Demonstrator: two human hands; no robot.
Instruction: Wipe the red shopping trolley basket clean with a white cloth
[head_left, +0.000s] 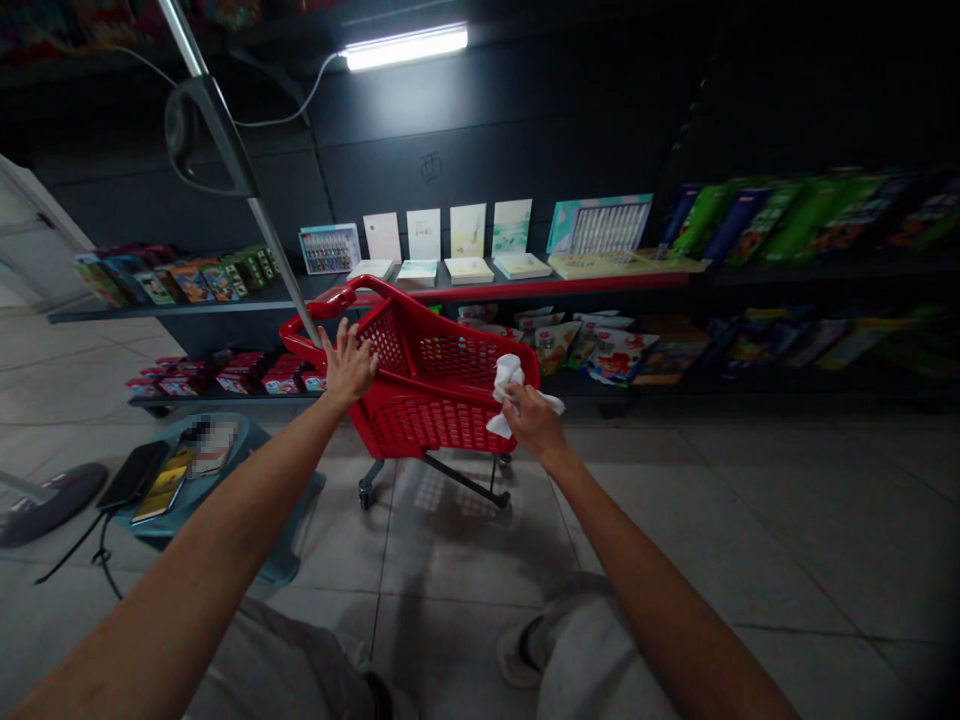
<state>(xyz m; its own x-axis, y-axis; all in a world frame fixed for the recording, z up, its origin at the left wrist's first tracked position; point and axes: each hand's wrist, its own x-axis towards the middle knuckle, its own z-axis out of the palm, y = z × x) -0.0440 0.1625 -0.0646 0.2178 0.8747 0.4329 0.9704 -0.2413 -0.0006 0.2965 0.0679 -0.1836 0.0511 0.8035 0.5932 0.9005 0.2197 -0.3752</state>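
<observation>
A small red shopping cart (pixel 442 425) with basket-like plastic sides stands side-on in front of me. My left hand (pixel 350 368) rests on its rim at the handle end, fingers spread apart. At the opposite end, my right hand (pixel 534 418) is closed around a crumpled white cloth (pixel 508 372). Part of the cloth hangs below the fingers, against the cart's upper edge. The palm side of each hand is hidden.
Behind the cart runs a dark shelf with a red front edge (pixel 555 287), bearing books and boxed sets. Bagged goods (pixel 619 350) lie below. A metal pole (pixel 281 245) slants down at the left, near a blue stool (pixel 259 440) holding a phone (pixel 161 487) and a black device.
</observation>
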